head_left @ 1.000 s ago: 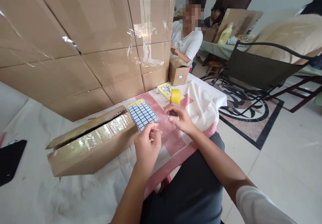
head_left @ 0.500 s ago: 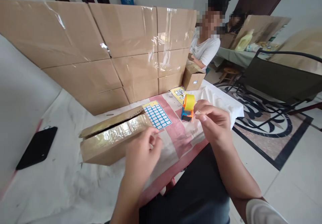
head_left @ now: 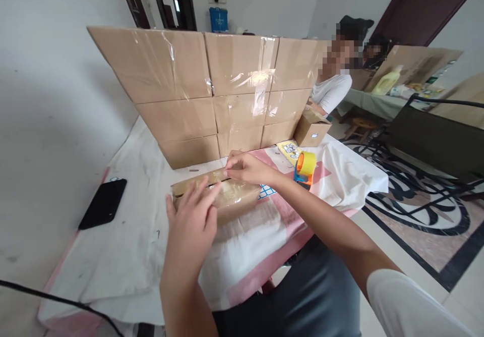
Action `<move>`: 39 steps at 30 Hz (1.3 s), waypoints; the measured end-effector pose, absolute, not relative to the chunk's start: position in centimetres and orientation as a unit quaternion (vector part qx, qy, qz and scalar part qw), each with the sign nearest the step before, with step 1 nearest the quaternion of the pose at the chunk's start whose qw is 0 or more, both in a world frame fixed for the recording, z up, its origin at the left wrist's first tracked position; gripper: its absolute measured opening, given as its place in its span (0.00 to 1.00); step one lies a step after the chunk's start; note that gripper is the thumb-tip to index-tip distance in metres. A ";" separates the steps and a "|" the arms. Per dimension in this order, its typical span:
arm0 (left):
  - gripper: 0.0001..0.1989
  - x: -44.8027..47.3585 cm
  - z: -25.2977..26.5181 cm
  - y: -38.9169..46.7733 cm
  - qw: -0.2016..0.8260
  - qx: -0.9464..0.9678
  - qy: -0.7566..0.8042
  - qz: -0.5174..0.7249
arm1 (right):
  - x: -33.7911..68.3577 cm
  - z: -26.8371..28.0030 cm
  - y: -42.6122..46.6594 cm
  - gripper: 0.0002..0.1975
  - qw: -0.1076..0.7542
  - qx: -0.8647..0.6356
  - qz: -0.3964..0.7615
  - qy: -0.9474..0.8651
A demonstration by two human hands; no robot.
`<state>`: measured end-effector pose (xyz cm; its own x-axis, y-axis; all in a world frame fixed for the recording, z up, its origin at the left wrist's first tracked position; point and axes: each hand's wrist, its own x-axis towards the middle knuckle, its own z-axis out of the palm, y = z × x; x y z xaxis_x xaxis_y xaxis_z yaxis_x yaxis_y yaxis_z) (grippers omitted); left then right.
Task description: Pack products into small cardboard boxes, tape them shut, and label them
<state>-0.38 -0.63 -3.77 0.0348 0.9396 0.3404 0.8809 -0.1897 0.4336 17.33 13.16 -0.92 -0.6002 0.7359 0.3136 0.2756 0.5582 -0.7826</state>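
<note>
Cardboard carton (head_left: 235,198) sits mid-frame, left hand (head_left: 193,221) splayed loosely over its left end, probably steadying it; right hand (head_left: 247,168) bunched at the flap (head_left: 214,175), can't tell if it's pinching anything.

Under my left grip (head_left: 191,221) and my right grip (head_left: 247,168), the carton (head_left: 236,207) is plain brown, like the stacked boxes (head_left: 242,110) beyond them. To the right of my right grip, the tape dispenser (head_left: 301,181) shows orange and blue around a yellow roll (head_left: 308,163); nearer that grip, the label sheet (head_left: 266,191) is white with a blue grid. The cloth (head_left: 132,256) below my grips is white with pink blocks. Left of my left grip I see a black flat device (head_left: 103,204); far right, the floor (head_left: 427,221) carries black-and-white swirls.
</note>
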 end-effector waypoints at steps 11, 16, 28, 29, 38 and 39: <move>0.23 0.2 -4.9 0.2 0.053 0.752 0.590 0.289 | 16.5 -2.8 14.2 0.07 0.253 -0.384 0.222 -0.860; 0.25 0.1 -4.8 0.2 0.056 0.769 0.568 0.288 | 16.0 -2.8 14.2 0.22 0.301 -0.553 0.134 -0.765; 0.20 2.0 -5.3 1.3 0.050 0.802 0.546 0.236 | 18.2 -8.9 13.8 0.11 0.467 -0.530 0.444 -0.551; 0.20 2.0 -5.5 1.4 0.048 0.804 0.546 0.233 | 18.9 -9.1 13.8 0.13 0.470 -0.538 0.433 -0.550; 0.22 1.4 -6.6 2.3 0.062 0.765 0.605 0.210 | 32.2 -6.1 21.0 0.04 0.356 -0.683 0.276 -0.575; 0.22 1.0 -6.7 2.4 0.082 0.759 0.612 0.205 | 32.7 -6.1 21.6 0.04 0.320 -0.693 0.278 -0.582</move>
<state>1.03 2.40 -6.66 0.1660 0.9632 0.2114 0.8957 -0.2369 0.3762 32.74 21.62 -6.10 0.1664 0.9860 -0.0131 0.6295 -0.1165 -0.7682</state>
